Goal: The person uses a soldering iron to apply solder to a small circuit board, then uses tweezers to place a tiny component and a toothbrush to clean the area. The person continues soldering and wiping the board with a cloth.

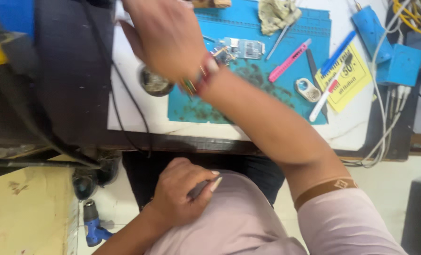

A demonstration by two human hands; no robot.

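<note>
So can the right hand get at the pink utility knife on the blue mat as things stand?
Probably yes. The pink utility knife lies uncovered on the blue mat, and the right hand is raised over the mat's left side with nothing between them.

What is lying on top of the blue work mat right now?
On the blue mat: a circuit board, a pink cutter, a crumpled rag and tweezers. The right hand covers its upper left corner.

two hands (165, 35) — one reaching over the bench, one (180, 196) at the lap. one blue work mat (210, 106). one small circuit board (242, 48). one pink utility knife (290, 60). one crumpled cloth (276, 14). two blue boxes (401, 63), perhaps power adapters. one yellow card (349, 80). one blue tool (92, 226) on the floor.
</note>
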